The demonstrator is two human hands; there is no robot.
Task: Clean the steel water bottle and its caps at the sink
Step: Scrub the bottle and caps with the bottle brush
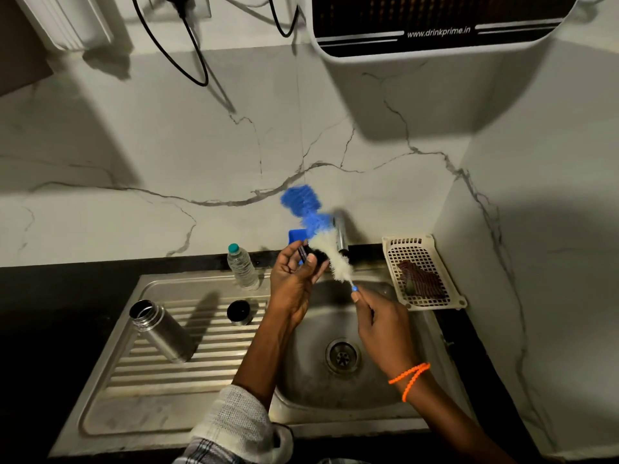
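While the steel water bottle [160, 331] stands open-mouthed on the ribbed drainboard [214, 349] at the left of the sink [335, 390], its long axis is seen leaning toward the far left, mouth uppermost. A black cap [239, 312] is set apart from it on the same drainboard, to its right. A second black cap [316, 257] is gripped over the basin by the left hand [294, 283], thumb curled over its near edge, fingers wrapped behind it. A bottle brush [321, 236] is pinched by its thin blue handle in the fingertips of the right hand [385, 326]; its long axis runs from near right to far left, blue bristles blurred at the far end, white bristles touching the held cap. A plastic water bottle [242, 266] is noted upright at the sink's far rim, and a white basket [422, 272] at the right.
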